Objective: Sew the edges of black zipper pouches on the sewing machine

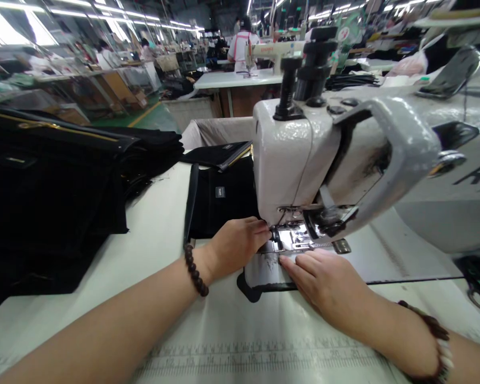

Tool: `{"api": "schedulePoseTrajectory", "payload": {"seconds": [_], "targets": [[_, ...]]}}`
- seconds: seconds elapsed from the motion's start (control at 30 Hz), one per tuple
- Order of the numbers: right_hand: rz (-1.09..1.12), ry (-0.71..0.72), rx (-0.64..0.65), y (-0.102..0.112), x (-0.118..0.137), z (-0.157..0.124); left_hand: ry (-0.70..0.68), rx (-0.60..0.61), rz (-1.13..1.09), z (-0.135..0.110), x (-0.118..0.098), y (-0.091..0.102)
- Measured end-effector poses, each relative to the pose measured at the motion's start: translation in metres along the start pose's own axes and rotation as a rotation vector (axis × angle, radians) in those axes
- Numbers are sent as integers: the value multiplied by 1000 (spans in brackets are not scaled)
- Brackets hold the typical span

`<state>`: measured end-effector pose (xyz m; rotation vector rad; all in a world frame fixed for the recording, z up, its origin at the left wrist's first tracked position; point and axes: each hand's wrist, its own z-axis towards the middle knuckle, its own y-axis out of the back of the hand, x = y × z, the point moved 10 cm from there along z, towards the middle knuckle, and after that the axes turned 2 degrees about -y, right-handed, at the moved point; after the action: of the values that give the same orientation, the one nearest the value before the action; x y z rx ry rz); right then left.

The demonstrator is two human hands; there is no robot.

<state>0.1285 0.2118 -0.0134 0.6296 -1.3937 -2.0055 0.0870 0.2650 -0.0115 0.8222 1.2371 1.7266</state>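
A sewing machine [296,154] with a pale, glossy head fills the right side. Left of its needle area lies a black fabric piece [228,208] with a small label and a dark trimmed edge. My left hand [238,245] is closed at the near right corner of that piece, fingertips together beside the presser foot [275,236]; the gripped edge is partly hidden behind the fingers. My right hand [328,274] rests on the metal bed plate [264,269] just in front of the needle area, index finger stretched out, holding nothing visible.
A thick stack of black fabric pieces [56,213] with gold zips covers the left of the table. Another zipped black piece [220,154] lies behind the work, near a pale cloth-lined bin [224,130]. A printed ruler scale [252,360] runs along the front. People work at machines farther back.
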Motion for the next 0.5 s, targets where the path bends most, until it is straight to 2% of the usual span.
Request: {"api": "schedulePoseTrajectory", "payload": {"seconds": [0.5], "targets": [[5, -10, 34, -6, -1, 1, 33, 31, 59, 3, 5, -2]]}}
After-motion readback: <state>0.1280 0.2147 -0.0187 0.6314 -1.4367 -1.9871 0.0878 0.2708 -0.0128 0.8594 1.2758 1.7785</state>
